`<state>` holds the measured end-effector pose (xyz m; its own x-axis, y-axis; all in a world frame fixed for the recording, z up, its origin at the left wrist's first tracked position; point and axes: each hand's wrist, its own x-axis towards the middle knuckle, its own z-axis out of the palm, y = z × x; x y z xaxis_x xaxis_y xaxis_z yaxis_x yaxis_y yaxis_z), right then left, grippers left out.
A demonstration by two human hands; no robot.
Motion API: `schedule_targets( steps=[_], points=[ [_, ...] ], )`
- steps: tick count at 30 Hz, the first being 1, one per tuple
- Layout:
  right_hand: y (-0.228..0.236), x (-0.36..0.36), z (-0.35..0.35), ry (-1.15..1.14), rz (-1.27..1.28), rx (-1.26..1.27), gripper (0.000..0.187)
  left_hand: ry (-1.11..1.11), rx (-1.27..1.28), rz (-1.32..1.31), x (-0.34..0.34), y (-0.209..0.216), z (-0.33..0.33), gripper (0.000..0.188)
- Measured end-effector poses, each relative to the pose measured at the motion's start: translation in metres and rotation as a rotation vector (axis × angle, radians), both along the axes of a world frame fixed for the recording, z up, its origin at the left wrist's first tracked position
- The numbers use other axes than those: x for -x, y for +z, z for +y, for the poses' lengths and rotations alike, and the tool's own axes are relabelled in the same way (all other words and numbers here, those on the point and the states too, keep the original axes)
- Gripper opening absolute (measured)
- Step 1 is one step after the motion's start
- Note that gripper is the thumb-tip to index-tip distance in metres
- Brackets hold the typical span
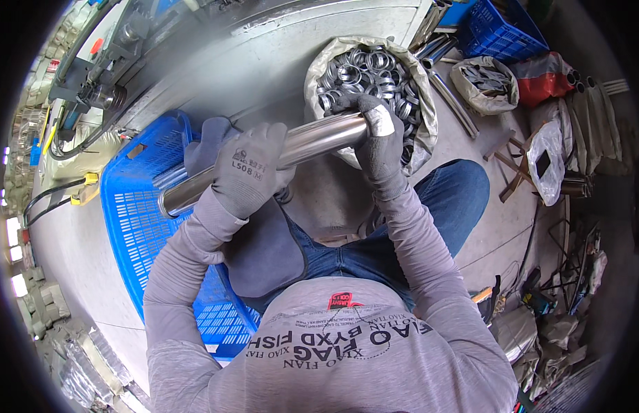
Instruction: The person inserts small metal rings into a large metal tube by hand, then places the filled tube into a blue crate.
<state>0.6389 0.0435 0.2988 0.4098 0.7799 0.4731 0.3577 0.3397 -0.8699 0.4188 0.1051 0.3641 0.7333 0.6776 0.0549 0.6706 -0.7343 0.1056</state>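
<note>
A shiny metal tube (pixel 323 135) lies slantwise across my lap, its left end lower and nearer to me. My left hand (pixel 250 165), in a grey glove, is wrapped round the tube left of its middle. At the tube's right end, my gloved right hand (pixel 380 141) grips it, with pale tape round one finger. Whether that hand also holds something small I cannot tell. Just beyond it stands a white sack (pixel 430 113) filled with loose metal rings (pixel 381 62). A dark grey pad (pixel 268 251) covers my left thigh under the tube.
On my left stands a blue slatted basket (pixel 137 237) with metal tubes inside. A grey machine (pixel 109 96) is at the far left. Far right are a smaller sack (pixel 485 82) of metal pieces, a blue crate (pixel 502 31), a red bag (pixel 543 76) and tubes on the floor (pixel 452 100).
</note>
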Motion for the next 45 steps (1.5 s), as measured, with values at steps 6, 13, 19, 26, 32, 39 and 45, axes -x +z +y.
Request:
schedule_targets(
  steps=[6, 13, 19, 26, 32, 39, 45],
  points=[
    [-0.019, -0.005, 0.009, -0.012, -0.089, -0.043, 0.031, -0.028, 0.019, 0.064, -0.005, 0.000, 0.003, 0.049],
    [-0.016, -0.002, 0.006, -0.008, 0.066, 0.019, 0.019, -0.028, -0.014, 0.137, -0.009, 0.000, -0.001, 0.054],
    [-0.019, -0.001, 0.001, 0.059, 0.334, 0.239, 0.040, -0.003, -0.020, 0.249, -0.013, -0.002, -0.005, 0.049],
    [-0.013, -0.005, 0.009, 0.097, 0.439, 0.255, 0.044, -0.138, 0.029, 0.028, 0.007, 0.003, 0.010, 0.056],
    [-0.104, -0.137, 0.065, -0.260, -0.360, 0.662, 0.044, -0.066, 0.074, -0.089, 0.054, 0.028, 0.048, 0.062],
    [-0.122, -0.167, 0.118, -0.264, -0.550, 0.895, 0.071, 0.051, -0.109, -0.095, 0.054, 0.035, 0.079, 0.059],
    [-0.122, -0.165, 0.144, -0.297, -0.591, 1.203, 0.110, 0.073, -0.020, -0.098, 0.079, 0.021, 0.070, 0.067]
  ],
)
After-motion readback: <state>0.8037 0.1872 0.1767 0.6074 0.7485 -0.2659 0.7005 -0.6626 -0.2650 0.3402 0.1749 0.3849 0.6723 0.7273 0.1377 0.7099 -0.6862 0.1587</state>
